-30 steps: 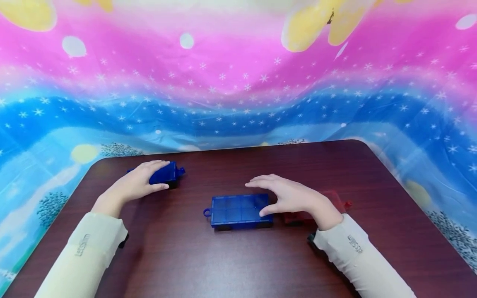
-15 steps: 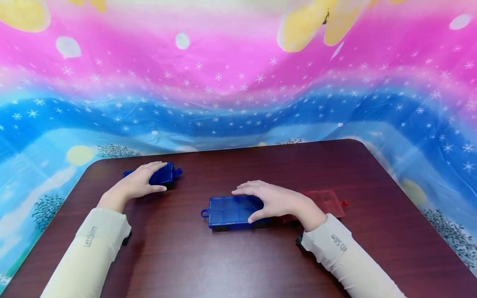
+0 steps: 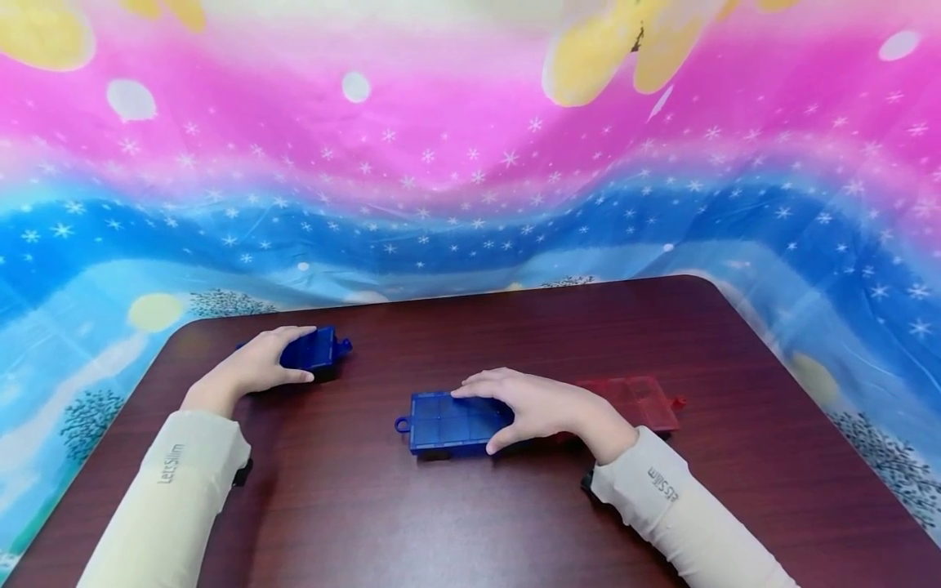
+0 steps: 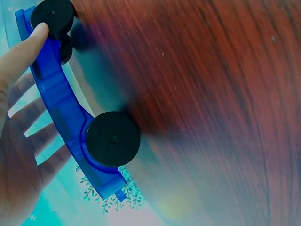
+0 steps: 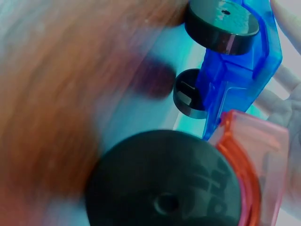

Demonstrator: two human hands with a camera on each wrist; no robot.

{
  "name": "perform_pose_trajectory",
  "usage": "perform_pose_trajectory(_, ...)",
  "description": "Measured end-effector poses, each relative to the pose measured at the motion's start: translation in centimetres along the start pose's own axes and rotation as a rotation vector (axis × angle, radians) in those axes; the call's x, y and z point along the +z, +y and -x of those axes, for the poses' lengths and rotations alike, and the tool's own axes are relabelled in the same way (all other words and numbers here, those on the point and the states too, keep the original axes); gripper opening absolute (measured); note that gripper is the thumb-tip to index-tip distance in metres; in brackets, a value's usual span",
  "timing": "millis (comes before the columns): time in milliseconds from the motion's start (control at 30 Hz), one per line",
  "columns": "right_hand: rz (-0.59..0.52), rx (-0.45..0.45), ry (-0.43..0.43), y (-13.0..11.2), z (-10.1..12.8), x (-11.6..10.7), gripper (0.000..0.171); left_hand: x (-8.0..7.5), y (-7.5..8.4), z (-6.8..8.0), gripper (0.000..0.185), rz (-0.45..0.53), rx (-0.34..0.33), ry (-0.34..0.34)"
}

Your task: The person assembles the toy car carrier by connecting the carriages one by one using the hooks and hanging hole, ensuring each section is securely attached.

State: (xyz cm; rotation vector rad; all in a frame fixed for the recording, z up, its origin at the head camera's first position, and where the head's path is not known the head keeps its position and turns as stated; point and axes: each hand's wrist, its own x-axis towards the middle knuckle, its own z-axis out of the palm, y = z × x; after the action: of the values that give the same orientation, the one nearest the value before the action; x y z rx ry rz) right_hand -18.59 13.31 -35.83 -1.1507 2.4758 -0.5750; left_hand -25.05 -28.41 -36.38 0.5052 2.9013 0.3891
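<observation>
A flat blue toy car base point(image 3: 314, 351) with black wheels stands near the table's back left corner. My left hand point(image 3: 256, 365) holds it from above, its thumb against the near side by a wheel point(image 4: 51, 18) and the other fingers reaching over the far side. In the middle is a second blue toy car base point(image 3: 441, 425) with a loop at its left end. My right hand point(image 3: 544, 406) spans its right part, thumb at the near edge and fingers toward the far edge. A see-through red car base point(image 3: 647, 400) sits right behind its right end, partly hidden by my right wrist.
The dark brown wooden table point(image 3: 412, 523) has rounded back corners. Behind it hangs a pink and blue cloth point(image 3: 456, 180) with snowflakes. In the right wrist view a large black wheel point(image 5: 164, 188) of the red base fills the foreground.
My right hand has come left and down onto the middle blue car base, uncovering more of the red one. The left hand and its blue base have shifted slightly left and nearer.
</observation>
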Motion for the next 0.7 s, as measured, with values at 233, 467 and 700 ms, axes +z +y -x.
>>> perform_pose_trajectory(233, 0.026, 0.031, -0.029, -0.2, -0.1, 0.2, 0.076, 0.0, 0.1, 0.2, 0.082, -0.026, 0.024, 0.006)
perform_pose_trajectory(467, 0.061, 0.034, -0.032, -0.3, 0.0, 0.3, 0.069, -0.2, 0.3, 0.7, 0.082, -0.051, 0.05, 0.019)
perform_pose_trajectory(700, 0.07, 0.034, -0.027, -0.4, 0.0, 0.4, 0.068, -0.6, 1.5, 1.7, 0.081, -0.097, 0.052, 0.02)
